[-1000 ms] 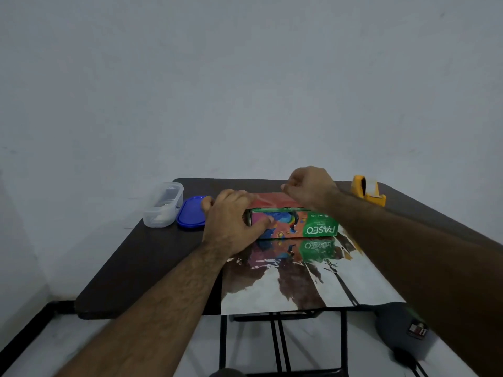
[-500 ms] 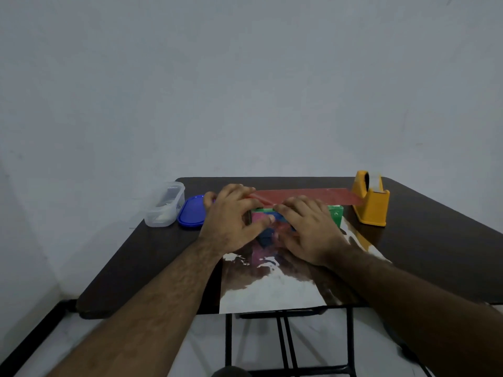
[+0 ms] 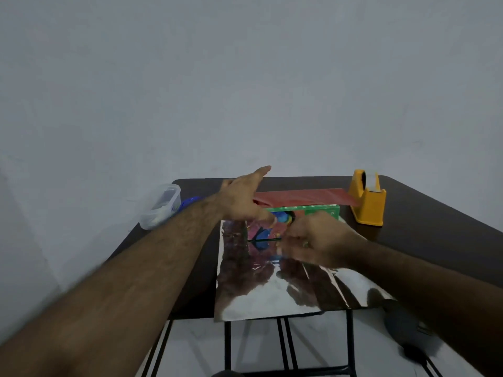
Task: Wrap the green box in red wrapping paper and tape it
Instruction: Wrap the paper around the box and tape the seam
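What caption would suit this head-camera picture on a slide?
Two bare hands, left hand and right hand, work over a green box on shiny wrapping paper, yellow tape dispenser nearby.

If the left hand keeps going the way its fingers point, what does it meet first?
Probably nothing on the table: the left hand points up and away over the far edge of the table, toward the bare wall. Depth is unclear.

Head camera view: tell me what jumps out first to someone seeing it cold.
Two bare forearms fill the foreground, the left hand open above the green box, the right hand curled near its front. The box lies on shiny wrapping paper, red side showing behind it. A yellow tape dispenser stands at the table's right.
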Demonstrator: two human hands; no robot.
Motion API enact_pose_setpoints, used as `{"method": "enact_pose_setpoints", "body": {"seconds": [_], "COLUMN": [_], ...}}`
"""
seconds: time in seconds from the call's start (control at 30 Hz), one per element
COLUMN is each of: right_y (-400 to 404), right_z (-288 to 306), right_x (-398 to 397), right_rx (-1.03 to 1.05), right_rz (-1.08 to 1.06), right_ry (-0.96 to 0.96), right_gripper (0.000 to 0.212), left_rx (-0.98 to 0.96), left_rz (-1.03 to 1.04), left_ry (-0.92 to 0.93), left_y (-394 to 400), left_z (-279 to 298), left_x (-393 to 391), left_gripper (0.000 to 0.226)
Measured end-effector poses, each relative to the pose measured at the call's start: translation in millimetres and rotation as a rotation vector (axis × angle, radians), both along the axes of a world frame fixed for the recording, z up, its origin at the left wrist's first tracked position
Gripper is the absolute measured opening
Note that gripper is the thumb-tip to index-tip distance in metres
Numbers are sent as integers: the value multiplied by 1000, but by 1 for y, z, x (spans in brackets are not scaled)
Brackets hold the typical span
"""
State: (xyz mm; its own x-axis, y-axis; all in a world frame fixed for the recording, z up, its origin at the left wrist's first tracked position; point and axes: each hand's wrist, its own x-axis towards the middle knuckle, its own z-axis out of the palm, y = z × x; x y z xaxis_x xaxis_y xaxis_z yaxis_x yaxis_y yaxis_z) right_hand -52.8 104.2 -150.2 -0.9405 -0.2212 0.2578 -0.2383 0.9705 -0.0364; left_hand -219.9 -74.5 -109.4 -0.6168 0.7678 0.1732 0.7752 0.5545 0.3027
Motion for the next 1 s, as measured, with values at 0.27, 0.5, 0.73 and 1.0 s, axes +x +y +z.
{"method": "enact_pose_setpoints", "body": {"seconds": [0.27,0.5,0.73,1.0], "right_y": [3,-3,-15,3], "right_z": [-1,25,57,60], "right_x": [16,-1,-11,-16], "right_rx": [-186,-716,-920,-725], "right_rz": [-83,-414,-528,-495], "right_ry": [-196,-60,-378,-500], "right_gripper": [57,55,63,24], "left_rx": [-246,-231,218,276], "left_rz": [93,333,244,-78], "left_ry": [-226,-182,-530,-47], "left_y": [21,9,-34,-50], "left_z": [17,20,16,-2], "left_x": [-3,39,53,35], "left_gripper": [146,153,86,47]}}
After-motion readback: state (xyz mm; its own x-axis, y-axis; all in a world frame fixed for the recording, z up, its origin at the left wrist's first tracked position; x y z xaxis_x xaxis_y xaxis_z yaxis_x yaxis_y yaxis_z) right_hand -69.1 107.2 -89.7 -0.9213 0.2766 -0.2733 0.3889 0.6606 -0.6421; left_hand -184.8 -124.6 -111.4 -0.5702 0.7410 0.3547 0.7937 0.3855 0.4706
